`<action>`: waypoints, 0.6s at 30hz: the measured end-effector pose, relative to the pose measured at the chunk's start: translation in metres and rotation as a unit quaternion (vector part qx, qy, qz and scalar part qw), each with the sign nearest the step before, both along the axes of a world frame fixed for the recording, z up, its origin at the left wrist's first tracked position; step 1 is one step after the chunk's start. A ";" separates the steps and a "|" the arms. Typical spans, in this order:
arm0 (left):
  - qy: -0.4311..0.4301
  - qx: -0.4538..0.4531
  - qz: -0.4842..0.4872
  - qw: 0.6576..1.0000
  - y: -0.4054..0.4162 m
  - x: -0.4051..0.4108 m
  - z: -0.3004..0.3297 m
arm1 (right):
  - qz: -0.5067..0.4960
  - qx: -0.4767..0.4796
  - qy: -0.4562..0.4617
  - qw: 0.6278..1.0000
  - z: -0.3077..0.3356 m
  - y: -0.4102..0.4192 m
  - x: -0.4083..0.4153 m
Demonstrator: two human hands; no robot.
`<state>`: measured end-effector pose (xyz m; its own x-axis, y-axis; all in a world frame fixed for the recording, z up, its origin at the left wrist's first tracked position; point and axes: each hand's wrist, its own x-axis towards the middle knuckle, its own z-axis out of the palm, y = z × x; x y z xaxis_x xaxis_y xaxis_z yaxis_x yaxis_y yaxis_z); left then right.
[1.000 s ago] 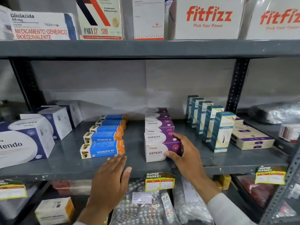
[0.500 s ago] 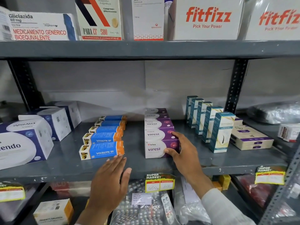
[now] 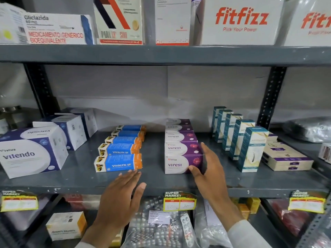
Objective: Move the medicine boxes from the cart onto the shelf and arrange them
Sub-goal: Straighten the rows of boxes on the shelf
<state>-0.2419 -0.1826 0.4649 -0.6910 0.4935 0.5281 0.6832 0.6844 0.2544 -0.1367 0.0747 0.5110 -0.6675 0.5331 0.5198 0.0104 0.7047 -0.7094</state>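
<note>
On the grey middle shelf (image 3: 157,181) a row of purple-and-white Virest boxes runs front to back. My right hand (image 3: 209,169) rests against the right side of the front Virest box (image 3: 179,164), thumb at its lower front corner, fingers spread flat along its side. To the left lies a row of blue-and-orange Vivalyn EF boxes (image 3: 118,162). My left hand (image 3: 121,196) hovers flat and open at the shelf's front edge, just below the front Vivalyn box, holding nothing. The cart is out of view.
White-and-blue Vitendo boxes (image 3: 30,154) stand at the left, upright teal boxes (image 3: 250,149) and flat cream boxes (image 3: 286,158) at the right. Large boxes fill the upper shelf, Fitfizz (image 3: 241,20) among them. Below are bagged blister packs (image 3: 157,228) and yellow price tags (image 3: 179,201).
My right hand has pushed the front Virest box back and straightened it in line with its row. My left hand has stayed near the shelf edge.
</note>
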 end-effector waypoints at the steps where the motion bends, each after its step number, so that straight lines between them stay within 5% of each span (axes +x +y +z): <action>1: -0.004 0.020 0.010 1.000 -0.008 0.000 0.004 | -0.013 0.018 0.028 0.999 0.002 -0.007 0.003; 6: -0.001 0.048 0.085 0.995 -0.085 -0.023 0.014 | 0.016 0.123 0.155 0.980 0.011 -0.059 -0.001; 10: 0.017 -0.006 0.122 0.992 -0.145 -0.063 0.005 | 0.140 0.155 0.053 0.977 0.015 -0.109 -0.047; 18: 0.042 -0.052 0.035 0.997 -0.193 -0.107 -0.010 | 0.084 0.118 -0.142 0.979 0.000 -0.141 -0.123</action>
<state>-0.3493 -0.3758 0.4545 -0.6811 0.4998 0.5350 0.6484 0.7512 0.1237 -0.2593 -0.0663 0.5108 -0.8707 0.2913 0.3963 0.0537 0.8572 -0.5121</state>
